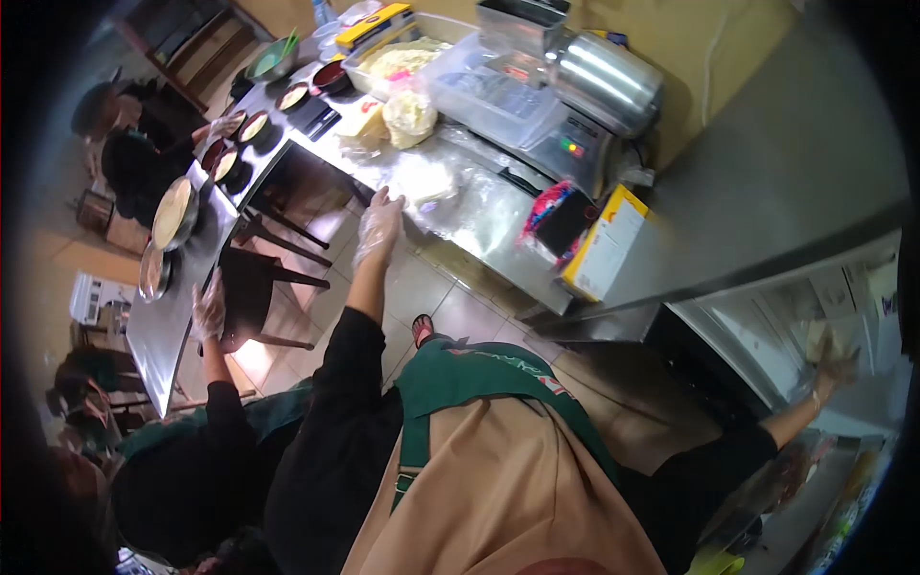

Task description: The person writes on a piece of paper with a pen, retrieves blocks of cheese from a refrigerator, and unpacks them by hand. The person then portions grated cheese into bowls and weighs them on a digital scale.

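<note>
My left hand (380, 230), in a clear plastic glove, reaches to the steel table's edge with its fingers stretched out and nothing visible in them. Nearest to it on the table lies crumpled clear plastic (426, 184), bright with glare. Far to the right, my gloved right hand (832, 376) is inside an open fridge or freezer (757, 321). Its fingers are closed around a pale, block-like packet (824, 337), whose kind is too blurred to tell.
A steel table (470, 240) holds a tub of pale shreds (402, 59), a knotted bag (410, 119), a scale (575, 144), a metal machine (609, 81) and a yellow-white box (606, 244). Co-workers stand left, one gloved hand (208, 305) near a stool (251, 287).
</note>
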A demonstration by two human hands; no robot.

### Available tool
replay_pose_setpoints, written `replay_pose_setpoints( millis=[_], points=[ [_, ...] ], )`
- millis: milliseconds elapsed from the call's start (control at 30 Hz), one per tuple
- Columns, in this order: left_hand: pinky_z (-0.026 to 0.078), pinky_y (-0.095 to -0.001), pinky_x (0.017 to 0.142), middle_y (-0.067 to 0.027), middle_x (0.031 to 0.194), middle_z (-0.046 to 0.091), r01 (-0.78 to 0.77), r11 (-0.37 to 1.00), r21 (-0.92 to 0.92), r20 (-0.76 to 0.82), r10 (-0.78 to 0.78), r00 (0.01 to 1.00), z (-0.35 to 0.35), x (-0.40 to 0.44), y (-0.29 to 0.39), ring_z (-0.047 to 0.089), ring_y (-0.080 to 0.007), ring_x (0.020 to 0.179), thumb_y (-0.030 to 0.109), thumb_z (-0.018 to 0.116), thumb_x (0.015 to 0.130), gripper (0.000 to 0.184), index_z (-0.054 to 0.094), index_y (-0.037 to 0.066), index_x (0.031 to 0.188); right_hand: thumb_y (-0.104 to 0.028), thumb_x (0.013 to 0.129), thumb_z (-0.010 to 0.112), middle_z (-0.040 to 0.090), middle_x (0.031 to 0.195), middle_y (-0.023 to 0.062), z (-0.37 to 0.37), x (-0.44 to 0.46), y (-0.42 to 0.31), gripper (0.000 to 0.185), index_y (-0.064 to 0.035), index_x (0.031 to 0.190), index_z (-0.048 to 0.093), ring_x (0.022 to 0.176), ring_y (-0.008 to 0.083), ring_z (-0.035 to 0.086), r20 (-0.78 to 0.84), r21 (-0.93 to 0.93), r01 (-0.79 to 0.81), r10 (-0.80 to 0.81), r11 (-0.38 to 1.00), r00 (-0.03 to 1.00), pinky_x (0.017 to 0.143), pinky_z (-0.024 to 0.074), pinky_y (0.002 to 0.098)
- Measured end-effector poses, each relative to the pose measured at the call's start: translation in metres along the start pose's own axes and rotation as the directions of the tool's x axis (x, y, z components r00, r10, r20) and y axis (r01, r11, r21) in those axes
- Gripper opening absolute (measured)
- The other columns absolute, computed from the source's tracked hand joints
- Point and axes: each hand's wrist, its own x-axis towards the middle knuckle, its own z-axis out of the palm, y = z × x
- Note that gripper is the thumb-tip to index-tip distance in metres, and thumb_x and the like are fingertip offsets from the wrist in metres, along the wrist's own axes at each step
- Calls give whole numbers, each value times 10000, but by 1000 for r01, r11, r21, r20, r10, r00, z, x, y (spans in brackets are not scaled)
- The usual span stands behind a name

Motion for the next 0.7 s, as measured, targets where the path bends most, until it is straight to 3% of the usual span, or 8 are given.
replay_pose_setpoints(
  millis=[100,233,300,367,400,467,533,700],
  points=[
    [390,-354,1011,-212,1318,528,143,927,346,-134,-102,986,0,16,8,506,-318,1230,437,607,801,755,388,42,1406,-680,821,512,431,1397,191,-139,-16,-77,885,-77,1444,337,1326,356,363,179,135,-210,184,968,966,1095,228,527],
    [430,-382,977,-236,1275,548,40,881,472,-37,-26,999,14,90,-46,536,-346,1183,550,631,744,868,397,21,1392,-539,905,496,400,1434,200,-312,-49,-187,708,-62,1417,386,1304,342,400,290,560,-170,1,811,957,1098,248,461],
    [459,-391,941,-257,1228,566,60,858,511,40,-94,995,18,97,-29,563,-353,1144,584,647,729,931,362,14,1407,-474,936,494,433,1416,179,-374,-57,-220,637,-71,1418,387,1280,301,441,491,427,-248,7,870,871,1089,273,441],
    [469,-413,928,-289,1274,509,101,991,91,330,-126,935,46,142,-74,568,-392,1118,624,669,701,1072,211,27,1464,-500,920,511,453,1392,187,-409,-70,-234,680,-46,1410,388,1259,297,461,519,623,-329,-60,710,853,1065,308,451],
    [419,-390,986,-297,1321,463,160,987,6,205,-158,966,43,105,-32,492,-385,1203,642,698,663,1146,190,-1,1464,-525,903,527,473,1367,194,-423,-75,-240,724,-20,1403,389,1239,293,482,537,758,-415,-121,504,835,1040,344,460],
    [368,-368,1044,-304,1367,417,197,976,-93,75,-190,979,47,78,17,416,-378,1289,660,727,624,1221,169,-29,1463,-564,888,524,451,1384,204,-453,-79,-249,728,-99,1428,372,1145,330,545,494,738,-350,-107,577,863,973,419,477],
    [329,-375,1077,-334,1424,313,62,931,359,151,-123,981,61,95,15,359,-435,1312,688,712,620,1312,13,-15,1480,-595,874,526,441,1385,216,-474,-80,-256,727,-165,1438,368,1048,365,609,440,678,-283,-66,679,895,903,497,489],
    [249,-432,1123,-286,1519,121,-29,780,626,162,-93,983,93,103,-2,254,-453,1364,693,690,630,1271,-26,116,1507,-557,876,548,500,1304,227,-485,-81,-272,678,-102,1366,441,1033,349,618,363,736,-272,-21,620,932,885,509,459]
  ],
)
